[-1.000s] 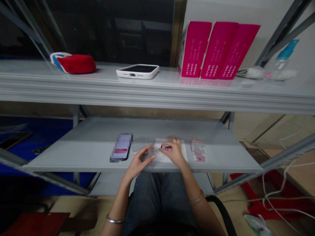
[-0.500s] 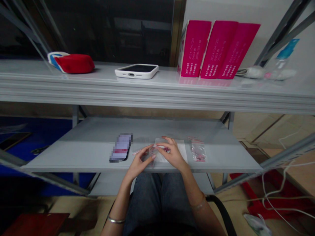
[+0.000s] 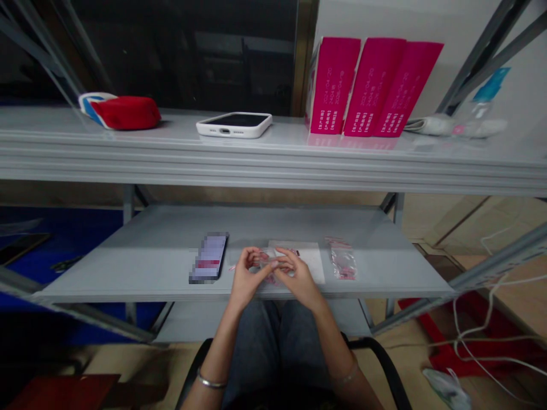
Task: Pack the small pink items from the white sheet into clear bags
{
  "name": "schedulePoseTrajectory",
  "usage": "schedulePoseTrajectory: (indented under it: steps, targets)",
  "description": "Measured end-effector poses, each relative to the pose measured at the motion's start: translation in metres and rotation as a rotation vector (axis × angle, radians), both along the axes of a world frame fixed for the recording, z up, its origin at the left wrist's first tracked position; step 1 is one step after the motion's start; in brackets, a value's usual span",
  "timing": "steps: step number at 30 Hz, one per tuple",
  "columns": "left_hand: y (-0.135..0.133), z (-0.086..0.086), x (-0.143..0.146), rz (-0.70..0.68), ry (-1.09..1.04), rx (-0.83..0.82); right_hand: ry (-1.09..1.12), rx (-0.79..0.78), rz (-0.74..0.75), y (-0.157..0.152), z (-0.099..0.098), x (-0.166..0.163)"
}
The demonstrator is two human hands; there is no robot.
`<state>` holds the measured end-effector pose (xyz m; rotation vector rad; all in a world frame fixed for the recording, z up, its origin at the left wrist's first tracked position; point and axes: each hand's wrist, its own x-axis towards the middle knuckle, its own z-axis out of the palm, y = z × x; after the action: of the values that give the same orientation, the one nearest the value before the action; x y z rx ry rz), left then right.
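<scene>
My left hand (image 3: 248, 280) and my right hand (image 3: 301, 280) meet over the front of the lower shelf. Both are closed, with fingers pinching a small clear plastic bag (image 3: 270, 279) from either side. Small reddish bits show through its film, partly covered by my fingers. Under and beside my right hand lies a white sheet of paper (image 3: 316, 265), with a few tiny dark-red pieces (image 3: 296, 251) near its far edge. To its right rests another clear zip bag (image 3: 343, 261) with pink-red contents at its near end.
A phone (image 3: 209, 257) with a blurred screen lies left of my hands on the lower shelf (image 3: 141, 256). The upper shelf (image 3: 179, 162) carries a red pouch (image 3: 130, 112), a white-cased phone (image 3: 234, 125), magenta boxes (image 3: 335, 85) and a spray bottle (image 3: 482, 108).
My right hand has drawn back from the pieces on the paper to the bag. My left hand's fingers have curled up, and the bag now sits between both hands.
</scene>
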<state>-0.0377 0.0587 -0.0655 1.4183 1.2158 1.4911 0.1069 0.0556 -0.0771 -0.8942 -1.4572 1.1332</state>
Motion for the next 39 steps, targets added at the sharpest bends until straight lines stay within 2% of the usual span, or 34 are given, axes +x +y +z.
schedulePoseTrajectory:
  steps: [5,9,13,16,22,29,34,39]
  targets:
    - [0.000,0.003,-0.002,-0.030,-0.114,-0.027,0.173,-0.133,-0.018,0.000,0.010,0.010]
    - [-0.001,0.004,-0.005,-0.058,-0.105,-0.072,0.171,-0.183,-0.006,-0.004,0.015,0.013]
    - [-0.004,0.006,-0.003,-0.065,-0.055,-0.088,0.184,-0.208,-0.097,-0.005,0.013,0.011]
    - [-0.007,0.010,-0.001,-0.078,-0.011,-0.078,0.214,-0.211,-0.169,-0.004,0.013,0.010]
    - [-0.012,0.019,0.006,-0.128,0.102,-0.020,0.231,-0.162,-0.193,-0.005,0.016,0.012]
    - [-0.014,0.017,0.015,-0.050,0.189,0.034,0.296,-0.095,-0.235,-0.007,0.015,0.012]
    - [-0.015,0.018,0.019,-0.017,0.191,0.066,0.316,-0.087,-0.257,-0.009,0.018,0.010]
    - [-0.018,0.024,0.021,-0.093,0.150,0.054,0.318,-0.107,-0.311,-0.012,0.025,0.009]
